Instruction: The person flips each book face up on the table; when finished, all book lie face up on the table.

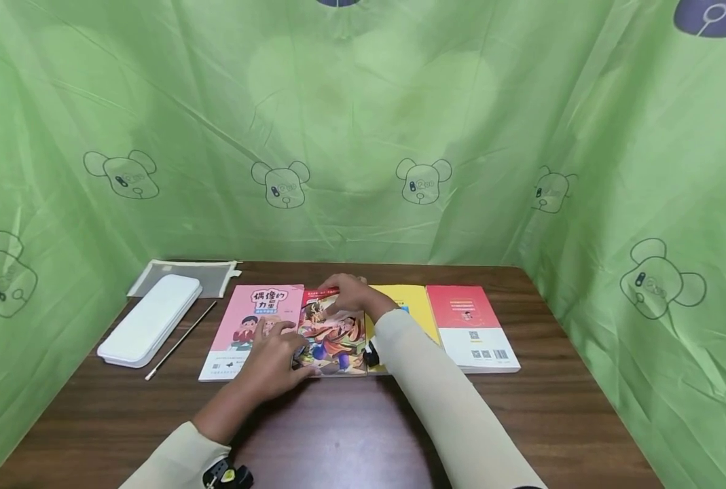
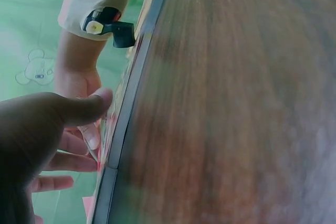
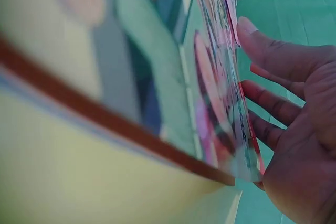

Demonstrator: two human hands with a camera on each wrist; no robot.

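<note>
In the head view, four books lie side by side in a row. My left hand [image 1: 275,360] is over the right side of the pink book [image 1: 265,299] and the left side of the colourful illustrated book [image 1: 335,346]. Its thumb is at that book's near edge, and its fingers are spread. My right hand [image 1: 352,293] reaches over the far end of the illustrated book, with the forearm across the yellow book [image 1: 408,295]. The right wrist view shows the right thumb and straight fingers [image 3: 278,109] along the cover's far edge. The left wrist view has both hands close together at the cover.
A red and white book [image 1: 473,329] ends the row on the right. On the left are a white case [image 1: 151,319], a thin stick [image 1: 179,343] and a mesh pouch [image 1: 216,275]. Green curtains [image 1: 350,136] surround the brown wooden table [image 1: 338,435].
</note>
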